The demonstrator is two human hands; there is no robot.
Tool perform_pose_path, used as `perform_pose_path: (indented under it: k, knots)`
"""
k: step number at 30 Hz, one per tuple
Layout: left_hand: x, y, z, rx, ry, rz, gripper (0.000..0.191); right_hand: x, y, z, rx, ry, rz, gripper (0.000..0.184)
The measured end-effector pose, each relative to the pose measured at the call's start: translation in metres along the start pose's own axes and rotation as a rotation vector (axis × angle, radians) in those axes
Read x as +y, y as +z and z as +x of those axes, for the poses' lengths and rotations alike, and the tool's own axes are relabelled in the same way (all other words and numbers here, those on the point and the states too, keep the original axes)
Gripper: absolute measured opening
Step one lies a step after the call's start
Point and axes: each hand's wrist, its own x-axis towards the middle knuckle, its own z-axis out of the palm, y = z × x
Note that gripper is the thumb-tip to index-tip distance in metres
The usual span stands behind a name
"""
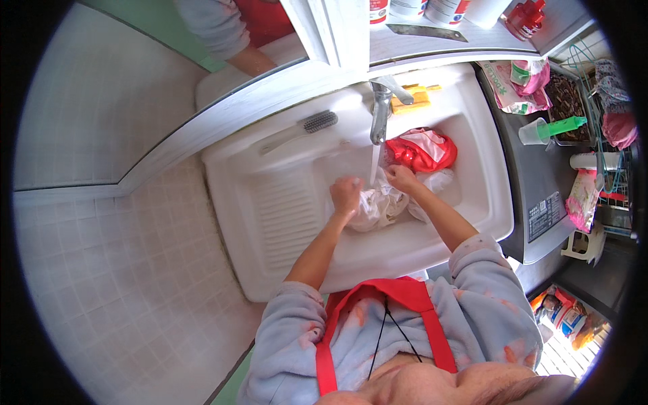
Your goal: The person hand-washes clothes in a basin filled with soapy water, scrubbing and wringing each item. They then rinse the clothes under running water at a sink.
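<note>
In the head view, a white cloth (377, 208) lies bunched and wet in the basin of a white ceramic laundry sink (362, 258). My left hand (347, 195) is curled on its left edge. The fingers of my right hand (403, 178) pinch its upper right part. Between the hands, a stream of water (374, 166) runs down from the chrome faucet (380, 114) onto the cloth. Just beyond my right hand sits a bundle of red and pale pink fabric (422, 150). The undersides of both hands are hidden.
On the sink's back ledge are a scrub brush (319, 122) and a yellow-orange sponge or cloth (412, 100). The ribbed washboard (288, 217) is at left. Bottles (448, 10) and a metal blade (428, 32) occupy a shelf above. A dark appliance (536, 172) adjoins the right side, bearing a plastic cup (533, 131).
</note>
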Motion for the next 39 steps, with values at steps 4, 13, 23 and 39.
perform_pose_path:
  k: [4,13,23,39]
  knots:
    - [-0.001,-0.025,0.010,0.101,-0.310,-0.456,0.031,0.011,-0.017,-0.011,-0.120,0.134,0.196,0.033]
    - [0.016,-0.065,-0.006,0.335,-0.499,-1.018,0.020,0.040,-0.073,-0.063,0.445,0.491,0.941,0.028]
    - [0.022,-0.070,-0.066,-0.132,0.407,0.254,0.018,-0.065,-0.030,-0.125,0.030,0.163,-0.061,0.022]
    - [0.008,-0.034,0.017,-0.256,-0.013,0.763,0.034,-0.118,0.038,-0.179,-0.225,-0.389,-0.008,0.005]
